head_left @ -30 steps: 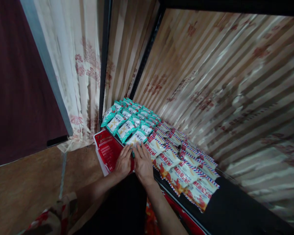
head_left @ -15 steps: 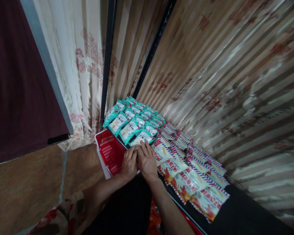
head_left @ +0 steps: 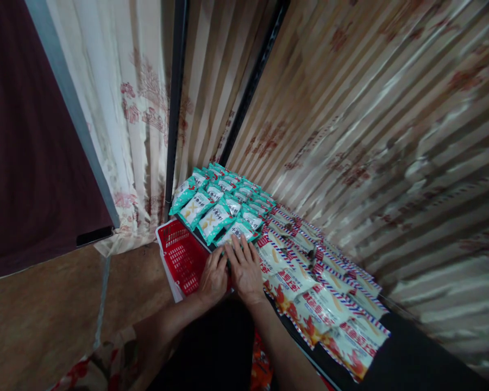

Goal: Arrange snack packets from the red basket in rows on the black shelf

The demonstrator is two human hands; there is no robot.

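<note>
Rows of teal-and-white snack bags point(head_left: 214, 221) lie overlapping on a black shelf point(head_left: 415, 347). On the front right teal bag point(head_left: 237, 231) rests my right hand point(head_left: 246, 271), its fingers stretched and slightly spread over the lower part. My left hand point(head_left: 214, 279) is close beside it, fingers bent and held together at that bag's near edge. Its fingertips are partly hidden, as is the bag's lower end under both hands. To the right, cream snack bags point(head_left: 318, 307) with red lettering and striped edges lie in overlapping rows.
A red plastic basket point(head_left: 181, 258) with a white rim stands below the shelf edge, left of my hands. Pleated patterned curtains point(head_left: 330, 136) hang behind, with dark metal posts point(head_left: 175, 108) before them. Orange-red packages point(head_left: 261, 364) show beneath my right forearm.
The view has shifted slightly, so the cream bags sit a little lower and farther right. Both hands stay at the same teal bag, with hardly any movement.
</note>
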